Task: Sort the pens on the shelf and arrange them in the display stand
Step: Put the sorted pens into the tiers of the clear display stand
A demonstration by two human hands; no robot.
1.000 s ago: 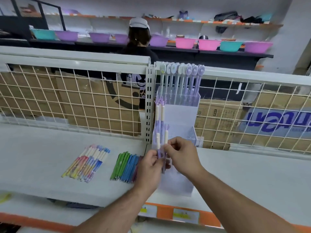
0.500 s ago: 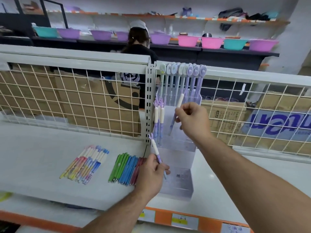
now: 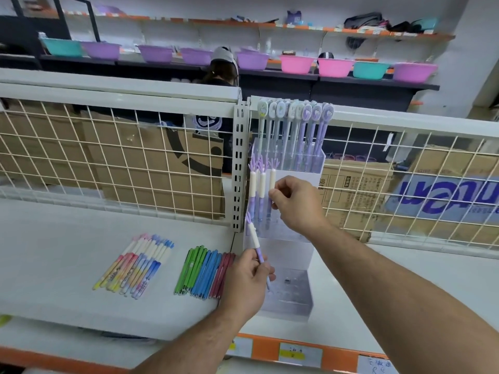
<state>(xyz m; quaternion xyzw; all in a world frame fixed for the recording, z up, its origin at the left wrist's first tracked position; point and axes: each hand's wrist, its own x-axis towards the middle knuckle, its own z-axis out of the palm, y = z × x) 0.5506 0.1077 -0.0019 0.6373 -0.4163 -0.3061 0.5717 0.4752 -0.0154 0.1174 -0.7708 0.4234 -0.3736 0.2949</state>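
Purple pens (image 3: 257, 184) already stand in the display stand (image 3: 291, 265); the right hand (image 3: 297, 203) pinches a third pen (image 3: 272, 179) into that row; the left hand (image 3: 247, 279) grips another pen (image 3: 254, 236); pastel pens (image 3: 137, 265) and green, blue and red pens (image 3: 205, 271) lie unsorted on the shelf (image 3: 67, 238).

right hand (image 3: 295, 203) pinches upright pen (image 3: 272, 179), left hand (image 3: 247, 279) holds tilted pen (image 3: 253, 234).
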